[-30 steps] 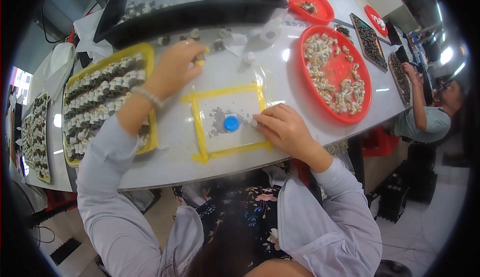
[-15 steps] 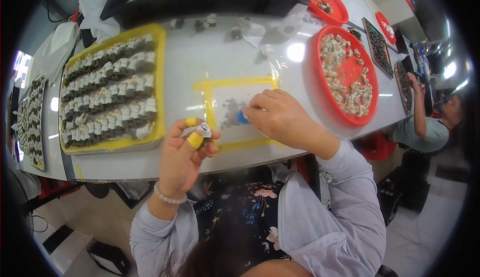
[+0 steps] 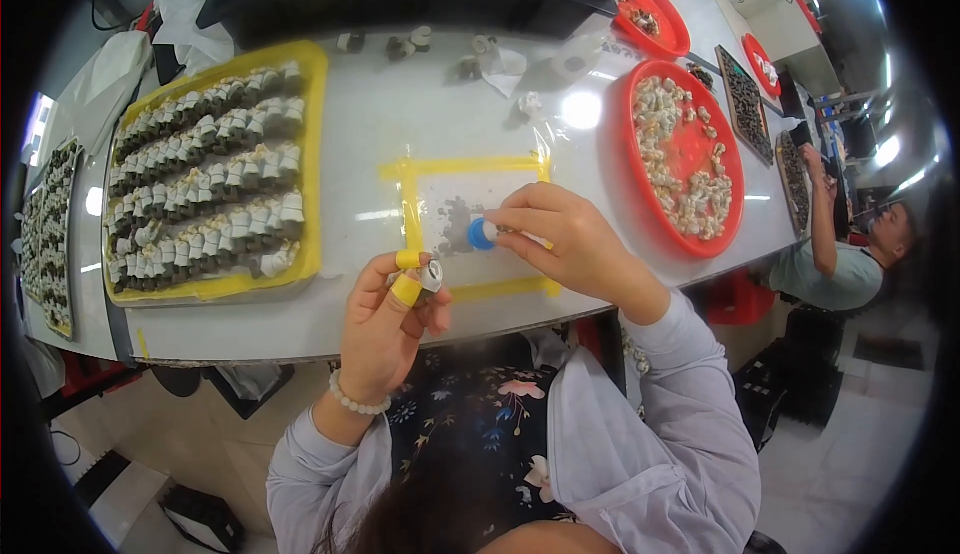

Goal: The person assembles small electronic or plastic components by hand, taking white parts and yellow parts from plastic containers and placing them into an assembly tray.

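My left hand [image 3: 385, 324], with yellow covers on thumb and forefinger, pinches a small white-and-dark figurine [image 3: 431, 276] above the table's near edge. To its right, my right hand [image 3: 575, 239] closes its fingertips on a small round blue cap [image 3: 481, 235] with a pale part beside it. The cap is over a patch of the table framed by yellow tape [image 3: 411, 204], where dark smudges [image 3: 460, 216] show. The two hands are apart. How the cap and its pale part join is too small to tell.
At left stands a yellow-rimmed tray [image 3: 318, 134] with rows of similar figurines. A red oval tray [image 3: 690, 169] of small white pieces is at right, another red tray [image 3: 672, 24] behind it. A black bin [image 3: 400, 9] stands at the back. A co-worker [image 3: 840, 264] sits far right.
The blue cap has turned, so more of its round face shows. My left hand with the figurine sits slightly lower and farther right. The whole view has shifted a little.
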Action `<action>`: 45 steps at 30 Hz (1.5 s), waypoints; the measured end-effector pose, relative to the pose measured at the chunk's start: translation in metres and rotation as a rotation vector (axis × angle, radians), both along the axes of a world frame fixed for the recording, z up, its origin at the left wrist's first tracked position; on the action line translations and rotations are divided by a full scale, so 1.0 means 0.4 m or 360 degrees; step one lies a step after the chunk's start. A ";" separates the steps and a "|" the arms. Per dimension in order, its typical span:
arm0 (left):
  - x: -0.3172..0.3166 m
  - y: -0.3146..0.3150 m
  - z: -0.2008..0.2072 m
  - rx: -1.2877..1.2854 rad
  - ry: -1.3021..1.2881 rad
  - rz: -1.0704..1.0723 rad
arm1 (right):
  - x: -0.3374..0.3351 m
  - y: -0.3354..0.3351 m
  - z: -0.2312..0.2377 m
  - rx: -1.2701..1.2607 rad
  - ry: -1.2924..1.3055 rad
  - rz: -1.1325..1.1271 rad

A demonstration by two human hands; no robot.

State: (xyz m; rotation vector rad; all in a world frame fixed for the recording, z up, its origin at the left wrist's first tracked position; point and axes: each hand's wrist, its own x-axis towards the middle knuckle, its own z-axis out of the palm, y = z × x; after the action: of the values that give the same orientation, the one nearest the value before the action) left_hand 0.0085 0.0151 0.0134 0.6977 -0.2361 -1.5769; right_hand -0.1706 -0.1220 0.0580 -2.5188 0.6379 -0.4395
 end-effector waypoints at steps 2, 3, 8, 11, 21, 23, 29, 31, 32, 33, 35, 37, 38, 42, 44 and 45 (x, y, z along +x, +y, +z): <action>-0.007 -0.002 -0.001 0.0010 -0.0018 0.0002 | -0.003 0.005 -0.007 0.0297 -0.0092 -0.0164; -0.010 -0.003 0.000 0.0021 -0.0044 0.0000 | -0.003 0.005 -0.008 0.0294 -0.0083 -0.0161; -0.011 -0.001 -0.003 -0.0148 -0.0146 -0.0118 | -0.004 0.008 -0.008 0.0584 -0.0226 -0.0247; -0.017 -0.001 -0.008 -0.0152 -0.0093 -0.0136 | -0.003 0.009 -0.006 0.0588 -0.0211 -0.0254; -0.039 -0.010 -0.033 -0.0051 0.0024 0.0014 | 0.002 0.036 0.019 0.0777 -0.0352 -0.0178; -0.041 -0.011 -0.032 -0.0043 0.0012 0.0016 | 0.009 0.046 0.030 0.0850 -0.0364 -0.0108; -0.047 -0.013 -0.025 -0.0023 -0.0085 0.0035 | 0.021 0.053 0.030 0.0894 -0.0357 -0.0054; -0.051 -0.014 -0.023 0.0022 -0.0174 0.0039 | 0.024 0.055 0.030 0.0847 -0.0345 -0.0055; -0.052 -0.014 -0.023 0.0021 -0.0178 0.0049 | 0.024 0.056 0.030 0.0800 -0.0333 -0.0055; -0.054 -0.014 -0.025 0.0021 -0.0182 0.0060 | 0.023 0.058 0.026 0.0801 -0.0331 -0.0055; -0.064 -0.013 -0.027 0.0030 -0.0250 0.0083 | 0.018 0.062 0.019 0.0663 -0.0321 -0.0043; -0.069 -0.010 -0.030 0.0040 -0.0317 0.0103 | 0.020 0.063 0.022 0.0633 -0.0284 -0.0035; -0.070 -0.008 -0.031 0.0022 -0.0361 0.0113 | 0.021 0.064 0.024 0.0600 -0.0248 -0.0026; -0.066 -0.005 -0.040 -0.0105 -0.0247 0.0090 | 0.019 0.073 0.022 0.0637 -0.0295 -0.0041; -0.068 -0.010 -0.041 -0.0100 -0.0268 0.0065 | 0.009 0.069 0.007 0.0616 -0.0410 -0.0031; -0.069 -0.010 -0.042 -0.0070 -0.0301 0.0075 | 0.007 0.068 0.002 0.0578 -0.0405 -0.0084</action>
State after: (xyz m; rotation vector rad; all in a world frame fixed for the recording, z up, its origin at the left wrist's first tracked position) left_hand -0.0192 0.0109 -0.0036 0.8128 -0.3901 -1.4578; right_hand -0.1677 -0.0947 0.0587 -2.0669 0.6223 -0.5939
